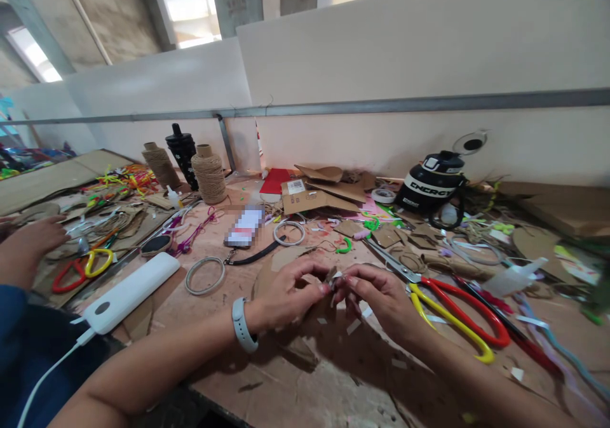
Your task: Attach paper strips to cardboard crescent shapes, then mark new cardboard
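Head view: my left hand and right hand pinch a small brown-and-white piece between them; this fingertip work, I judge, needs steadiness next.

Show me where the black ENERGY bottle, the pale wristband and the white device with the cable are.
Black ENERGY bottle (pixel 426 188): head view, printed side of its body.
Pale wristband (pixel 241 325): head view, middle of the strap.
White device (pixel 132 292): head view, middle of its top face.
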`<state>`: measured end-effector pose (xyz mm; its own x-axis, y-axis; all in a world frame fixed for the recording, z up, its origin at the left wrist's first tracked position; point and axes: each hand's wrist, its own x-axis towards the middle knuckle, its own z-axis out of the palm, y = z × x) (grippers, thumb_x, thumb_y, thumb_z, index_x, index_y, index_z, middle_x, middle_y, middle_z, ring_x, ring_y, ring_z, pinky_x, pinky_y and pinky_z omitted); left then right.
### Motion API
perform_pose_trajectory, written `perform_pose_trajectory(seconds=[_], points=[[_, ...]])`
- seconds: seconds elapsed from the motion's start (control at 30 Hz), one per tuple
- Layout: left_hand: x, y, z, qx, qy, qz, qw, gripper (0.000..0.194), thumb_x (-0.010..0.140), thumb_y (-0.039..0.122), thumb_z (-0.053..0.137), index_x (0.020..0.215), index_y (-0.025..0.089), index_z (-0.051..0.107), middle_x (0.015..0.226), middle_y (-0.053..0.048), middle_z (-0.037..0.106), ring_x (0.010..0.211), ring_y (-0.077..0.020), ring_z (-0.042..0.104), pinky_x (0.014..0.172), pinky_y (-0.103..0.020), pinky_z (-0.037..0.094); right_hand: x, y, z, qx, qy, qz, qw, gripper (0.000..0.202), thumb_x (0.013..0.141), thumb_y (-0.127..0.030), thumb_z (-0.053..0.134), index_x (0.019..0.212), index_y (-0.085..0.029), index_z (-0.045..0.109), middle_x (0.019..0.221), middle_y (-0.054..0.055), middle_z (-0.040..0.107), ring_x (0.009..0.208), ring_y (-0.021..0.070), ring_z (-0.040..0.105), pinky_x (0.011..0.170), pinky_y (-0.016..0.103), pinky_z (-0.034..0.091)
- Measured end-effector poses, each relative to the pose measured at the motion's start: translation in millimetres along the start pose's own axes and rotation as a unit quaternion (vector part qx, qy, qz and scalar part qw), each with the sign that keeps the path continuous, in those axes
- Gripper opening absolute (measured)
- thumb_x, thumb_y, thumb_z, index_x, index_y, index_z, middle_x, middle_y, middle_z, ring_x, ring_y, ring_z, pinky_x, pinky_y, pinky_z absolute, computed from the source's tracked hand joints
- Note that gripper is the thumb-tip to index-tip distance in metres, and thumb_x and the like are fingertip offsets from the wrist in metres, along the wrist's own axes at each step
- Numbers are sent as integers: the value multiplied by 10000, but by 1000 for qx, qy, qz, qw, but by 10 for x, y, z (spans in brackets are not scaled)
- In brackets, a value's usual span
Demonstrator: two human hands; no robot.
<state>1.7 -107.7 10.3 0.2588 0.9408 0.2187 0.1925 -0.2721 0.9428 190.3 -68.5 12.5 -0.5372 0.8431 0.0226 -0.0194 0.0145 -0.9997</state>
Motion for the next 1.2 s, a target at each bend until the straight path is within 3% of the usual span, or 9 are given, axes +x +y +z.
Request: perform_pose_trajectory(seconds=[0.13, 0.33, 0.77, 0.87, 0.93, 1.03, 1.1, 1.2], points=[[-26, -4, 13, 69, 12, 38, 997, 268, 757, 178, 615, 1023, 156, 636, 1063, -84, 636, 988, -195, 598, 743, -258, 495, -8, 15, 6, -16, -6, -19, 1000, 328, 760, -492, 660, 759, -164, 662, 618, 24, 680, 454, 102, 558, 461, 226, 466], [-10, -35, 28, 109, 45, 110, 987, 251, 756, 154, 624, 1005, 129, 641, 1045, -106, 645, 985, -195, 602, 863, -313, 488, -28, 12, 30, -39, 1, -42, 998, 344, 784, -510, 627, 751, -169, 651, 591, 10, 644, 474, 107, 555, 472, 225, 467], [31, -93, 44, -88, 7, -27, 996, 300, 796, 344, 682, 1011, 136, 662, 1022, -81, 652, 946, -181, 596, 818, -281, 465, -30, -54, 63, -18, 25, 29, 999, 346, 758, -514, 617, 790, -170, 593, 616, 2, 647, 449, 99, 534, 448, 231, 434], [37, -91, 59, -137, 16, -83, 987, 371, 762, 419, 713, 1009, 148, 657, 943, -54, 650, 810, -134, 588, 717, -242, 459, -25, -47, 34, -35, 31, 10, 999, 357, 794, -529, 565, 832, -174, 583, 607, -3, 628, 431, 95, 486, 437, 235, 395], [44, -85, 68, -183, 23, -112, 976, 402, 738, 449, 729, 994, 147, 655, 894, -36, 647, 742, -109, 570, 676, -225, 445, -7, -48, 7, -77, 83, -25, 993, 351, 802, -529, 565, 845, -182, 588, 605, -18, 587, 467, 98, 467, 453, 234, 375], [57, -84, 75, -238, 56, -109, 963, 398, 704, 446, 760, 944, 145, 662, 911, -34, 650, 787, -111, 577, 731, -233, 452, 33, -35, -20, -173, 132, -66, 974, 336, 777, -519, 623, 852, -192, 620, 686, -4, 584, 602, 129, 517, 525, 243, 401], [65, -92, 76, -245, 88, -93, 961, 386, 680, 434, 782, 911, 146, 668, 919, -35, 648, 827, -124, 582, 779, -255, 459, 55, 1, -19, -207, 77, -59, 974, 342, 767, -523, 649, 847, -190, 638, 749, 15, 618, 679, 152, 560, 579, 255, 432], [73, -103, 78, -237, 112, -75, 962, 357, 647, 431, 804, 827, 147, 682, 915, -35, 634, 857, -137, 587, 820, -284, 464, 66, 80, 9, -142, -40, -25, 989, 353, 777, -521, 658, 917, -198, 650, 865, 31, 673, 787, 183, 625, 673, 281, 490]])
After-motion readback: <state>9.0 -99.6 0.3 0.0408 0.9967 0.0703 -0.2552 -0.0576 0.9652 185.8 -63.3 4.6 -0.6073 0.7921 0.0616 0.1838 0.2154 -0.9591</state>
